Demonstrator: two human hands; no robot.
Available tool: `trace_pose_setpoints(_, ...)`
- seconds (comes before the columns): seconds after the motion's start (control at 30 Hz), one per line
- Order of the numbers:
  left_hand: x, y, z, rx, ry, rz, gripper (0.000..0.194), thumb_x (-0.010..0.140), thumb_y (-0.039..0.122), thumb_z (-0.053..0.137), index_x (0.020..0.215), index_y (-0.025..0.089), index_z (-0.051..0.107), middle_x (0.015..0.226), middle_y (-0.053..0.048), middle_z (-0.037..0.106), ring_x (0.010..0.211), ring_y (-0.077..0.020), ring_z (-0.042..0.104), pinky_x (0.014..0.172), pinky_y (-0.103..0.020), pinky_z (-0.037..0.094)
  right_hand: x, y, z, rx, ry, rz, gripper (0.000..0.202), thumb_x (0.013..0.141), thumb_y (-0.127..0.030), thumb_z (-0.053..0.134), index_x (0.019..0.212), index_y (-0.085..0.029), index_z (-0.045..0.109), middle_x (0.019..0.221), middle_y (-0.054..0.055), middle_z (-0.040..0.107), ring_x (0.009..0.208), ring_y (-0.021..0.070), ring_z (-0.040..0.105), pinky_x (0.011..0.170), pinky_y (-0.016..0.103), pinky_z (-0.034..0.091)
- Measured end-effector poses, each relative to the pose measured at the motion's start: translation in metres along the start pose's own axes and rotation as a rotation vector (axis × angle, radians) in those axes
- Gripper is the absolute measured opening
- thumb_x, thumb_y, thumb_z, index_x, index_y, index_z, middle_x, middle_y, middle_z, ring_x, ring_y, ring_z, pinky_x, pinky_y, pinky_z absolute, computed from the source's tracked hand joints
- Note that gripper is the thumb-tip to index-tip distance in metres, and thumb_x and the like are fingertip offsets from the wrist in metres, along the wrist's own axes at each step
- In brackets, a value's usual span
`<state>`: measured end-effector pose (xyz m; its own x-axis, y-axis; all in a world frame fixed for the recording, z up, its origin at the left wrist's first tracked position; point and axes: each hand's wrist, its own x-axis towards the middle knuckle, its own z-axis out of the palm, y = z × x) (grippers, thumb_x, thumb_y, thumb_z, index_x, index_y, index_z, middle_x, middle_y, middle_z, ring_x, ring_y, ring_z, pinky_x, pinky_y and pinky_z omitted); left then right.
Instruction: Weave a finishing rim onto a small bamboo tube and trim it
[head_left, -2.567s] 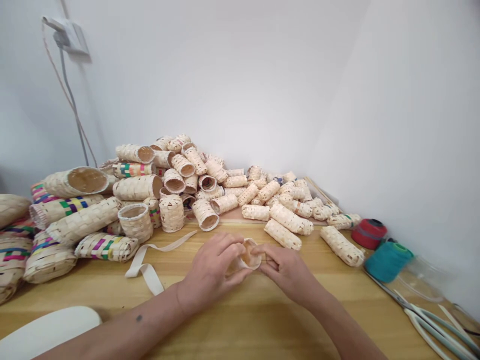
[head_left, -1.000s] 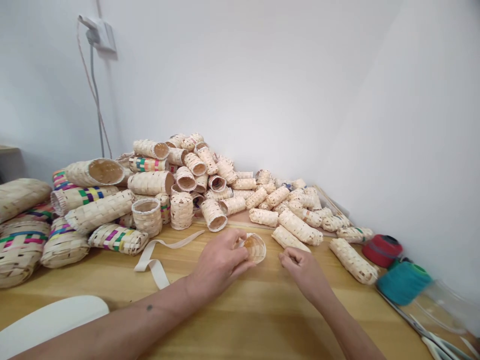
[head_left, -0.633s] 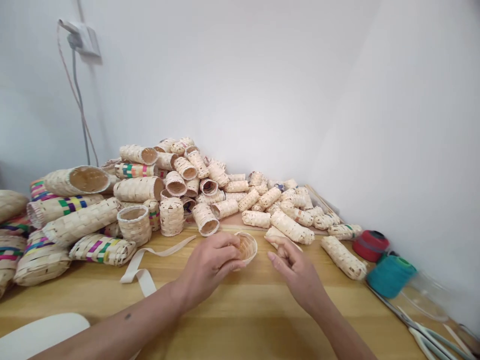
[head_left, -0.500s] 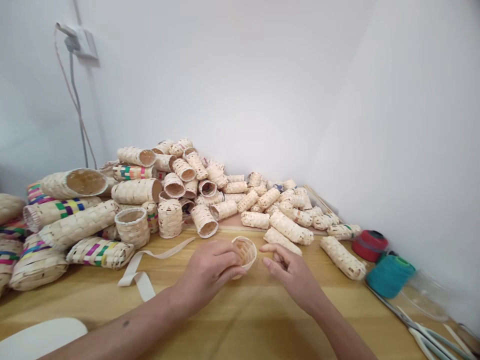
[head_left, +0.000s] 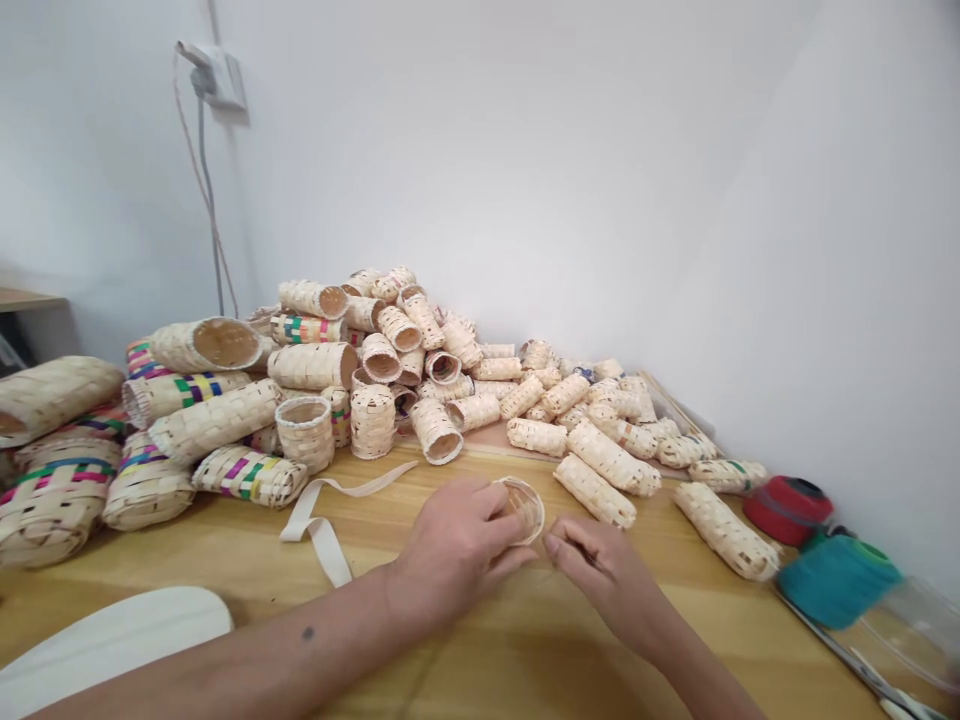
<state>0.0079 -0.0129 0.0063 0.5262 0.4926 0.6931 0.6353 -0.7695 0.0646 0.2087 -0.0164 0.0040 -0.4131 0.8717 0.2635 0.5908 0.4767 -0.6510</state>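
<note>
My left hand [head_left: 469, 535] is closed round a small woven basket [head_left: 529, 508] of pale strips, its round mouth turned toward the right. Just right of that mouth is my right hand [head_left: 596, 565], thumb and index finger pressed together and the other fingers curled in. Whatever those fingertips hold, if anything, is too small to make out. Beyond both hands lies a heap of similar woven baskets [head_left: 311, 365], some with an open end showing. To the left of my left hand, a flat cream strip [head_left: 326, 545] curls on the wooden table [head_left: 480, 655].
Closed woven pieces [head_left: 611, 458] lie behind my right hand. At the right edge are a red thread spool [head_left: 787, 510], a teal spool [head_left: 838, 580], scissors [head_left: 862, 672] and a clear plastic container [head_left: 919, 625]. A white rounded board [head_left: 127, 640] sits front left.
The view has swung left, so everything sits further right in the picture. My right hand's fingers have drawn together into a pinch. My left hand still holds the basket.
</note>
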Motion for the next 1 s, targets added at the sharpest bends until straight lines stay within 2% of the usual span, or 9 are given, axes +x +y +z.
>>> trace_pose_setpoints(0.17, 0.001, 0.001, 0.003, -0.007, 0.041, 0.03, 0.035, 0.092, 0.028, 0.049, 0.061, 0.016, 0.059, 0.065, -0.001, 0.051, 0.062, -0.0136, 0.041, 0.056, -0.028, 0.022, -0.004, -0.005, 0.006, 0.029, -0.057, -0.113, 0.027, 0.09, -0.021, 0.036, 0.064, -0.021, 0.03, 0.061, -0.004, 0.037, 0.058, 0.0124, 0.037, 0.054, 0.024, 0.027)
trace_pose_setpoints(0.37, 0.001, 0.0, 0.004, -0.062, 0.025, 0.018, 0.034, 0.09, 0.024, 0.05, 0.058, 0.016, 0.056, 0.064, -0.002, 0.05, 0.062, -0.0141, 0.04, 0.055, -0.028, 0.022, -0.005, -0.005, 0.011, 0.041, -0.017, -0.149, 0.026, 0.087, -0.017, 0.037, 0.063, -0.021, 0.028, 0.059, -0.005, 0.034, 0.056, 0.012, 0.035, 0.053, 0.024, 0.025)
trace_pose_setpoints(0.57, 0.003, -0.003, 0.002, -0.105, 0.009, -0.05, 0.035, 0.089, 0.024, 0.051, 0.056, 0.015, 0.056, 0.063, -0.002, 0.05, 0.062, -0.0137, 0.043, 0.055, -0.027, 0.026, -0.006, -0.006, 0.022, -0.024, 0.027, -0.181, 0.026, 0.086, -0.016, 0.038, 0.062, -0.021, 0.03, 0.059, -0.005, 0.038, 0.056, 0.0117, 0.037, 0.054, 0.025, 0.026)
trace_pose_setpoints(0.63, 0.004, -0.007, 0.001, -0.14, 0.016, -0.103, 0.034, 0.09, 0.024, 0.051, 0.058, 0.015, 0.057, 0.065, -0.002, 0.052, 0.064, -0.0137, 0.046, 0.057, -0.026, 0.029, -0.005, -0.008, 0.02, -0.056, 0.021, -0.185, 0.027, 0.087, -0.017, 0.04, 0.061, -0.02, 0.032, 0.059, -0.005, 0.04, 0.056, 0.0116, 0.039, 0.054, 0.025, 0.027)
trace_pose_setpoints(0.7, 0.005, -0.011, -0.001, -0.197, 0.014, -0.173, 0.031, 0.089, 0.026, 0.053, 0.061, 0.015, 0.059, 0.068, -0.002, 0.054, 0.067, -0.0141, 0.049, 0.059, -0.026, 0.032, -0.003, -0.008, 0.012, -0.045, 0.024, -0.124, 0.029, 0.09, -0.023, 0.04, 0.061, -0.02, 0.037, 0.06, -0.004, 0.042, 0.057, 0.0119, 0.041, 0.054, 0.025, 0.029)
trace_pose_setpoints(0.8, 0.008, -0.018, -0.005, -0.333, -0.005, -0.267, 0.025, 0.088, 0.03, 0.058, 0.067, 0.016, 0.063, 0.07, -0.001, 0.056, 0.068, -0.0143, 0.051, 0.06, -0.024, 0.035, 0.001, -0.004, -0.007, 0.042, 0.094, 0.057, 0.023, 0.093, -0.037, 0.043, 0.08, -0.02, 0.053, 0.061, -0.005, 0.041, 0.057, 0.0133, 0.043, 0.054, 0.024, 0.033)
trace_pose_setpoints(0.87, 0.011, -0.022, -0.008, -0.424, -0.015, -0.295, 0.023, 0.086, 0.03, 0.06, 0.069, 0.016, 0.064, 0.068, -0.001, 0.056, 0.067, -0.014, 0.051, 0.059, -0.023, 0.035, 0.001, -0.001, -0.019, 0.065, 0.158, 0.135, 0.023, 0.093, -0.04, 0.043, 0.1, -0.021, 0.055, 0.063, -0.005, 0.042, 0.058, 0.0145, 0.045, 0.054, 0.024, 0.036)
trace_pose_setpoints(1.0, 0.015, -0.027, -0.011, -0.544, -0.038, -0.317, 0.021, 0.084, 0.027, 0.06, 0.068, 0.014, 0.064, 0.064, 0.0, 0.054, 0.063, -0.0122, 0.048, 0.058, -0.022, 0.035, -0.001, -0.001, -0.024, 0.023, 0.185, 0.103, 0.028, 0.096, -0.035, 0.037, 0.112, -0.022, 0.055, 0.072, -0.001, 0.056, 0.064, 0.016, 0.053, 0.06, 0.026, 0.042)
